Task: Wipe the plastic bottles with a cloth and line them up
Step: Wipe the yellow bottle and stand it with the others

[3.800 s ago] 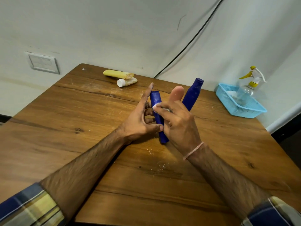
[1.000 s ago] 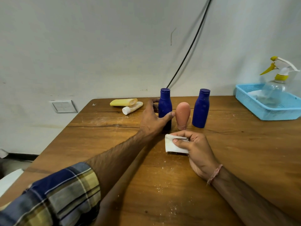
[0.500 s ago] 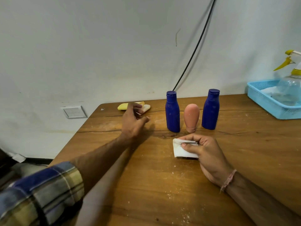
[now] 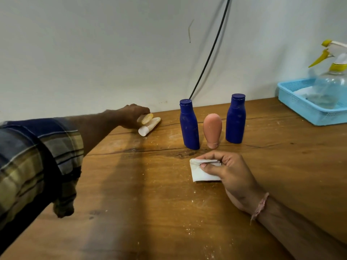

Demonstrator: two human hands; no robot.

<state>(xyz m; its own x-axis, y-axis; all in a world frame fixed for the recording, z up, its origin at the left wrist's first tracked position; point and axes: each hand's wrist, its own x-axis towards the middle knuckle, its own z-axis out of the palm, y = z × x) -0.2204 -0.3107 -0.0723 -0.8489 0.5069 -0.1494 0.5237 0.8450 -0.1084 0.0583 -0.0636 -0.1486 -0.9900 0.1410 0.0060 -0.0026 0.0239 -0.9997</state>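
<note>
The yellow tube lies on its side near the far left edge of the wooden table, just beside a cream tube with a white cap that also lies flat; the two look to be touching, though the blur there makes that hard to confirm. The left hand is curled down over the yellow tube with only the tube's end showing past the fingers, so it appears closed on it, but whether the tube is gripped firmly or merely covered I cannot tell. Such a tube should be light and soft-walled, giving under a squeeze, and its smooth plastic may slip, so a hold around the middle of the body with fingers on both sides seems the safest, with the firmer cap end available for standing it up. To the right, three bottles stand upright in a row: a blue bottle, a small pink bottle resting on its cap, and a second blue bottle; the pink one looks easiest to topple. In front of them the right hand rests on the table, thumb and fingers pinched shut on a folded white cloth. Far right, a blue basket holds a spray bottle.
</note>
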